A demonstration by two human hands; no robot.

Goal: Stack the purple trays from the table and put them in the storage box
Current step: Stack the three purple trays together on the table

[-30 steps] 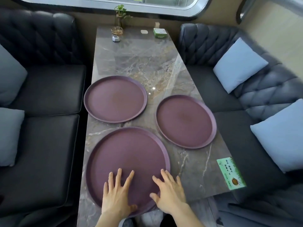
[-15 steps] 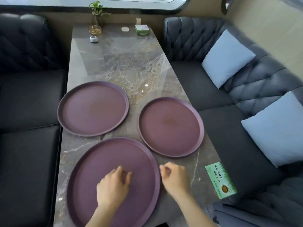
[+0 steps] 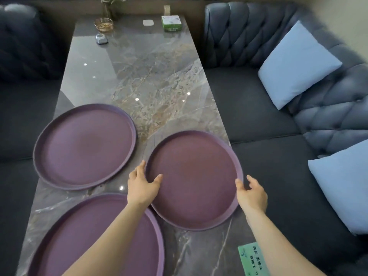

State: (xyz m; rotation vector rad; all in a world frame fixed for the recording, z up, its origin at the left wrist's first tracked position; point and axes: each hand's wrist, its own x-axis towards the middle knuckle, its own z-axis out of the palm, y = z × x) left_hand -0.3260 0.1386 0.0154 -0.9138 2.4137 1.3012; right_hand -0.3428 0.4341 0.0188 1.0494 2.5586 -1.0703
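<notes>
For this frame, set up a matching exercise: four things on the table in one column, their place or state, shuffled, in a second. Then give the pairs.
1. right tray
2. far-left tray
3. near tray
4. green card

A. under the left forearm
B. at the table's near right edge
C. gripped on both rims by left hand and right hand
D. lying untouched

Pairs: 1-C, 2-D, 3-A, 4-B

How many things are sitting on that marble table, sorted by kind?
Round purple trays: 3
Green printed cards: 1
Green-and-white boxes: 1
Amber glass dishes: 1
Small grey gadgets: 1
Small white pads: 1
Total: 8
</notes>
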